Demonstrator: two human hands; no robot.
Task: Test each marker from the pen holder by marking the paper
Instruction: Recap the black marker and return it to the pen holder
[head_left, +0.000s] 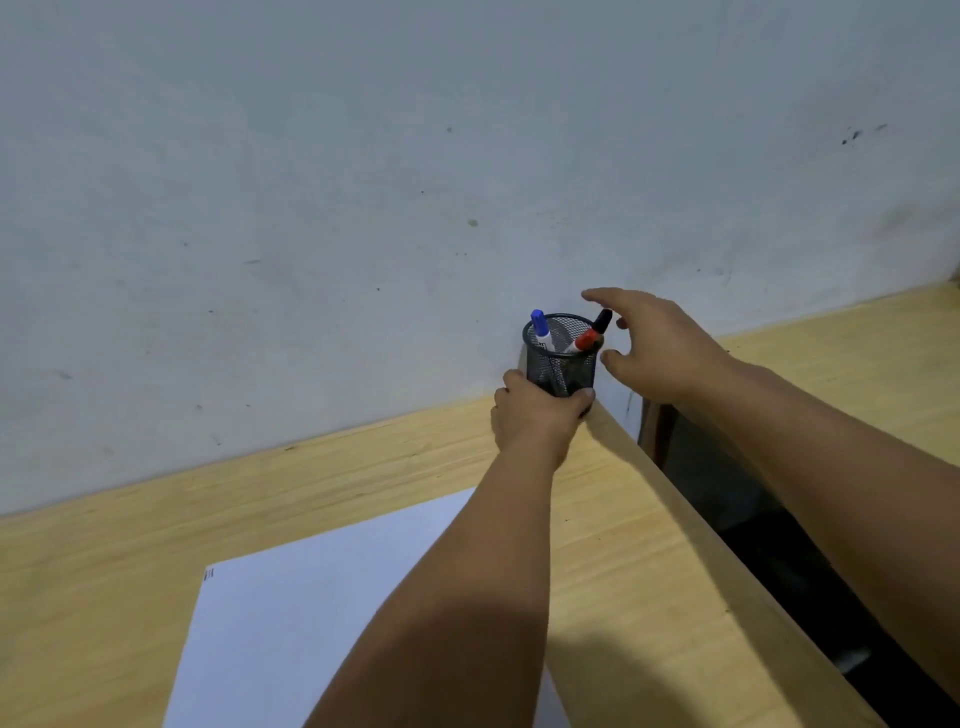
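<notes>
A black mesh pen holder (562, 364) stands at the far right corner of the wooden table, against the wall. It holds three capped markers: a blue one (541, 328) on the left, a red one (583, 342) and a black one (602, 320) leaning right. My left hand (535, 415) grips the holder's lower part. My right hand (655, 343) hovers just right of the holder with fingers spread, close to the black marker's cap, holding nothing. A white sheet of paper (311, 623) lies on the table in front, partly under my left forearm.
The light wooden table (156, 519) ends at a right edge (691, 519), with a dark gap (769, 545) beyond it. A second wooden surface (857, 353) lies at the far right. A grey wall (363, 208) backs everything.
</notes>
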